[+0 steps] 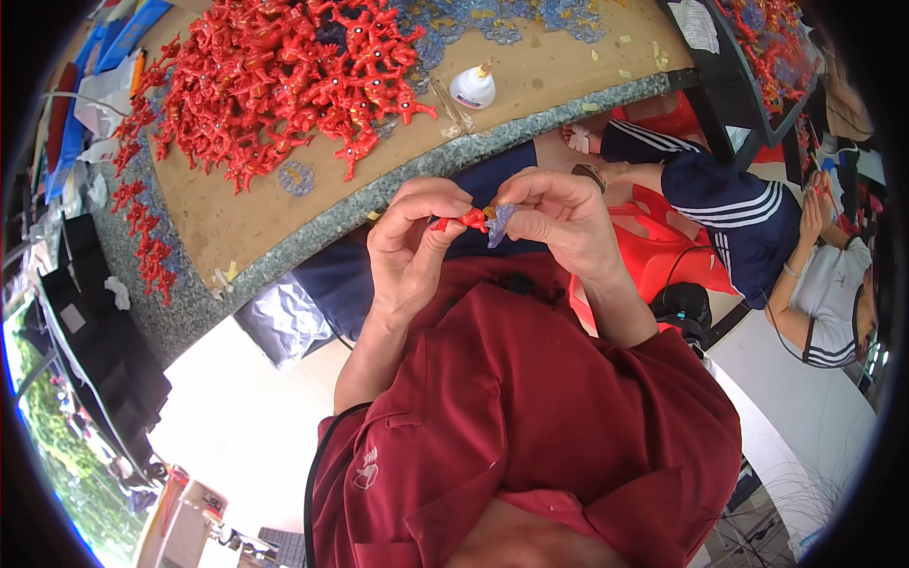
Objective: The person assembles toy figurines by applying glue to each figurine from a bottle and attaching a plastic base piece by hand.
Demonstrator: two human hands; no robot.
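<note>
Between my two hands, just off the table's near edge, a small red plastic figure (pixel 471 220) meets a translucent blue-purple piece (pixel 499 227). My left hand (pixel 413 237) pinches the red figure between thumb and fingertips. The blue piece is pinched by my right hand (pixel 559 220), with a bit of amber showing at the joint. Whether the two parts are fixed together or only touching, I cannot tell. Beyond my hands, a large heap of similar red figures (pixel 275 85) covers the table's left side. A loose translucent blue piece (pixel 296 178) lies at its near edge.
A small white glue bottle (pixel 472 87) stands upright on the brown table covering (pixel 540 76). Several blue pieces (pixel 445 24) lie at the back. On the right sit a black tray (pixel 724 57) of parts, a red plastic chair (pixel 653 246) and another person in a grey shirt (pixel 833 293).
</note>
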